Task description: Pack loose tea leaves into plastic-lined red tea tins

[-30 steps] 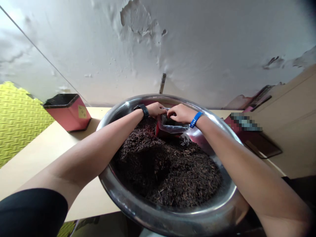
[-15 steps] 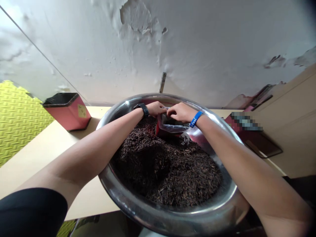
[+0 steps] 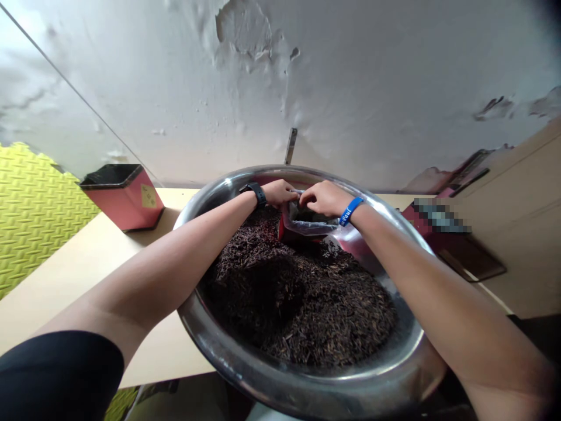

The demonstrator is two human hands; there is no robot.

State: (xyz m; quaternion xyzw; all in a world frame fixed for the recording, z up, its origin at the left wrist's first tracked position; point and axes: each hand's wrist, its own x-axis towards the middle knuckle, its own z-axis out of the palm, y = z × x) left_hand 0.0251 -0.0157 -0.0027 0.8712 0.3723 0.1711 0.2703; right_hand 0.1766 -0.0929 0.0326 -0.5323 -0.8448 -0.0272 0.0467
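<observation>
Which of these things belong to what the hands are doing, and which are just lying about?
Seemingly in use:
left hand
right hand
clear bag
red box
metal basin
dark loose bits

Apparently just lying about:
pink bin
yellow mat

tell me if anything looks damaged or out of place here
Yes, the wall: its surface is blistered and flaking, with a large peeled patch above the metal basin and more peeling at far right. Otherwise nothing stands out: the dark loose pieces lie inside the basin, beside the plastic-lined red box.
</observation>
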